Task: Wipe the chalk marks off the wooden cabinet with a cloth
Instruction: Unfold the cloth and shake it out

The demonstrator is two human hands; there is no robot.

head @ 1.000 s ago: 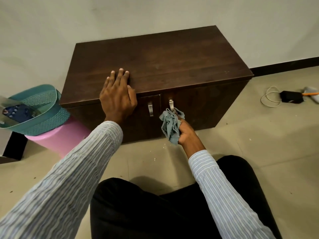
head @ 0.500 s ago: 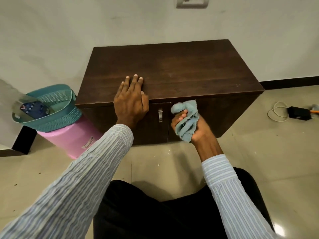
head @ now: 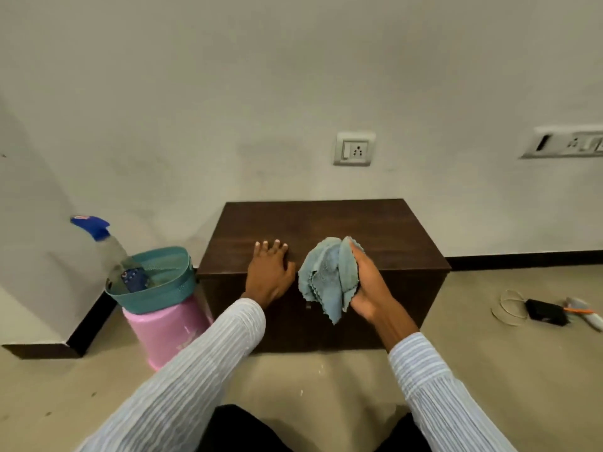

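**Nearly poised: cloth held over a dark cabinet, no chalk in sight**

Nearest the camera, two striped sleeves reach forward over dark trousers and a tiled floor (head: 489,370). The right hand (head: 370,288) has its grip closed around a bunched blue-green cloth (head: 326,278), which hangs in front of the cabinet's front edge; whether it touches the wood cannot be told. The left hand (head: 269,272) lies flat, fingers spread and gripping nothing, on the front edge of the wooden cabinet (head: 375,233), apparently bracing it.

No chalk marks can be made out on the brown top or the shadowed front from this angle. The step in hand looks like bringing the cloth to the surface. Done well, it would mean spreading the wad into a flatter pad, pressing evenly and stroking along the grain, turning to a clean fold so dust is lifted and not smeared.

Just left of the cabinet, a teal basket (head: 156,288) sits on an upturned pink bucket (head: 163,331), with a spray bottle (head: 107,246) leaning inside. On the floor to the right, well apart, lie a coiled cord and black adapter (head: 545,311). A wall socket (head: 354,149) sits above. Nothing blocks the top except the bracing hand itself.
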